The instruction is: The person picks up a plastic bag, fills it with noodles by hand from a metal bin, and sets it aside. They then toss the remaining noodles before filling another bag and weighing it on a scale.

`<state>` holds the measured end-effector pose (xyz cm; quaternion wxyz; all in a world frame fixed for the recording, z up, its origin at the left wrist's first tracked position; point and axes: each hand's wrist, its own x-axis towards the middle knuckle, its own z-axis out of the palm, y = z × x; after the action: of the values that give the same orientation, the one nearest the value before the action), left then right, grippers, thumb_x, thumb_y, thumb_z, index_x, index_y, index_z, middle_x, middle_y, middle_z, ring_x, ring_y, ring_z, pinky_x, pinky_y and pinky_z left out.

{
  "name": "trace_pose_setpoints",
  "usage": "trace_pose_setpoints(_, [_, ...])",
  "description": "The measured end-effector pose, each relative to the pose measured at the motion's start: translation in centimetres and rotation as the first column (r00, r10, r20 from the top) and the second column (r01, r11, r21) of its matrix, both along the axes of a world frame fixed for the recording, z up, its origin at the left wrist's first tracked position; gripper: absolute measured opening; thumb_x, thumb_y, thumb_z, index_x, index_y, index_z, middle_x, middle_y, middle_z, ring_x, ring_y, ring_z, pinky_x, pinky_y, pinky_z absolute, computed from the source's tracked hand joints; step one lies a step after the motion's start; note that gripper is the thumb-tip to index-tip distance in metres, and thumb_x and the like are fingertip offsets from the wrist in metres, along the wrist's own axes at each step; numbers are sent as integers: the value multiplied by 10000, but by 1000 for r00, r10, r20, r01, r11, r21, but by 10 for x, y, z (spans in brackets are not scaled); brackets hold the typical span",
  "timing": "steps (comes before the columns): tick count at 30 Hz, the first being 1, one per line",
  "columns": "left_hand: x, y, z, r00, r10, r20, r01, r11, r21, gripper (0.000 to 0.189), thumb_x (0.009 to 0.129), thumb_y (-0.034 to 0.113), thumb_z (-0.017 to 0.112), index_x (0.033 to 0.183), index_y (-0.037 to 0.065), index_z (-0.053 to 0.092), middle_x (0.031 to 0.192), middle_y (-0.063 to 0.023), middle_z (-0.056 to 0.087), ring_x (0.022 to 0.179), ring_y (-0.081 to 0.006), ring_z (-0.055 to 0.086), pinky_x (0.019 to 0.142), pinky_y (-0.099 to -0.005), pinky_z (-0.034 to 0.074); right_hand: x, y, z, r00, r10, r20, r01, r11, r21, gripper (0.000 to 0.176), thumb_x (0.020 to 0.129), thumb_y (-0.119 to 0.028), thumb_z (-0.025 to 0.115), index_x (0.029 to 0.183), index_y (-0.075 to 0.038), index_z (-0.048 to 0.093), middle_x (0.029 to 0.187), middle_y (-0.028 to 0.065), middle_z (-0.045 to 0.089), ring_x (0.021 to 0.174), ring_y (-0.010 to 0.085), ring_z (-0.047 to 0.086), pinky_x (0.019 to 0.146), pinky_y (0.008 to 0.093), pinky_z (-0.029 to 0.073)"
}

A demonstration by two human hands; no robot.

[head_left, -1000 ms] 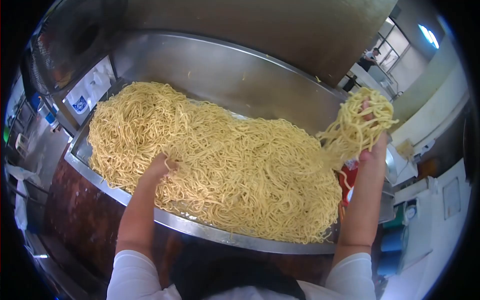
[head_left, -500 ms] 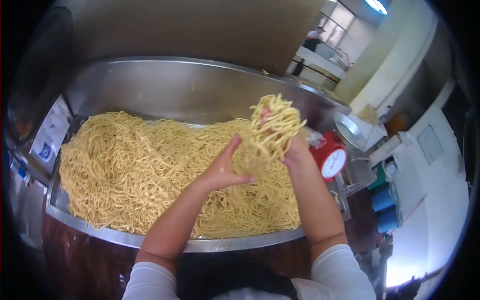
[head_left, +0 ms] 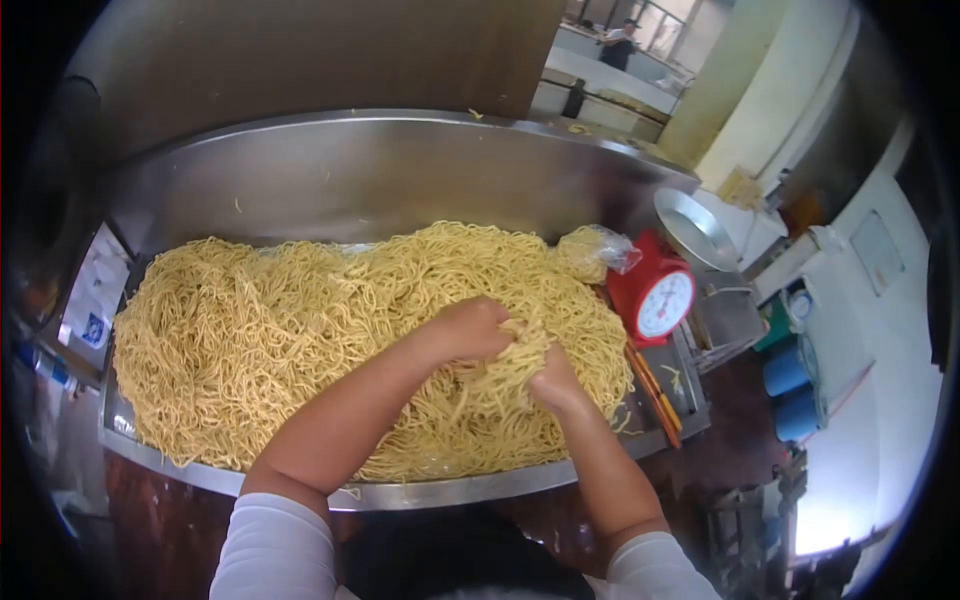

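A large heap of yellow noodles (head_left: 250,350) fills a long metal tray (head_left: 420,493). My left hand (head_left: 475,328) is at the right half of the heap, its fingers curled round a clump of noodles. Just to its right, my right hand (head_left: 556,380) is closed on the same clump, partly sunk among the strands. Several strands stretch between the two hands. Most of my fingertips are hidden by noodles. A clear plastic bag (head_left: 592,252) with noodles in it lies at the heap's back right corner, beside the scale.
A red dial scale (head_left: 650,290) stands at the tray's right end, with a round metal pan (head_left: 695,228) behind it. Orange-brown sticks (head_left: 655,395) lie at the right edge. Blue containers (head_left: 792,388) are farther right. Another person (head_left: 618,45) stands in the far background.
Both hands have come down from above the tray into the heap. The raised noodle bunch in my right hand is lowered, and my left hand, open before, has closed on noodles.
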<state>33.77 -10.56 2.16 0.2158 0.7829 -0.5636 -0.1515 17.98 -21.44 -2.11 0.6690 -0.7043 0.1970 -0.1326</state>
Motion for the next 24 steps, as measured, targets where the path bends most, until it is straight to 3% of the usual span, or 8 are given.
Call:
trace_pose_setpoints(2, [6,-24,9,832,-22,-555,54,998,41,310,833,316,633,992,52,672,890,-58,660,845,-171,620,750,-342,489,-13,-26,-4,999,32,10,-31,997,-72,555,754,24,714,1275,-4,522,1176,63,642,1046,154,604,922,292,471])
trace_pose_setpoints(8, [-15,-202,24,590,189,-785,-463,876,-137,323,818,331,689,954,42,648,832,-46,634,776,-126,594,681,-340,473,-67,-117,-52,996,86,3,-85,988,-130,566,742,60,716,1273,-7,531,1165,58,656,1046,148,611,927,288,475])
trace_pose_setpoints(11, [-36,-298,12,821,161,-549,-320,924,-208,444,802,404,707,1036,34,636,906,-88,668,832,-189,646,728,-378,501,-96,-138,-40,998,48,-31,-50,998,-47,600,734,73,726,1293,-3,521,1186,56,648,1061,148,607,945,291,472])
trace_pose_setpoints(13, [-52,-347,0,958,254,-130,-283,906,-316,548,776,448,718,1099,14,625,1000,-169,683,941,-298,670,821,-429,520,-115,-151,-39,997,-15,-70,15,1000,-1,613,733,77,728,1303,-1,515,1194,56,644,1069,148,605,954,294,470])
trace_pose_setpoints(17, [-36,-398,-37,911,397,114,-378,913,-156,530,781,406,697,1123,8,626,1053,-235,671,1015,-380,644,898,-445,513,-146,-181,-42,999,-27,28,21,983,182,626,738,62,746,1314,2,509,1219,55,630,1096,136,588,971,305,467])
trace_pose_setpoints(20, [24,-420,-100,920,389,-59,-390,921,-10,493,804,373,673,1133,11,614,968,-201,678,976,-362,659,876,-460,518,-163,-200,-49,1000,-1,-13,4,973,229,619,745,50,750,1313,1,511,1224,57,628,1106,132,580,979,306,465])
trace_pose_setpoints(22, [32,-414,-97,547,391,-740,-433,889,150,396,771,303,678,1027,1,675,1117,-217,669,1054,-345,654,889,-415,525,-165,-207,-54,1000,-6,7,3,948,319,615,748,41,754,1312,1,512,1225,59,628,1109,131,579,981,306,464])
trace_pose_setpoints(24, [26,-414,-74,402,435,-806,-517,834,193,329,799,265,650,984,-6,668,949,-180,657,865,-322,645,741,-429,531,-164,-214,-57,999,-17,43,3,955,298,587,758,22,753,1298,2,524,1210,61,637,1096,134,586,974,306,467])
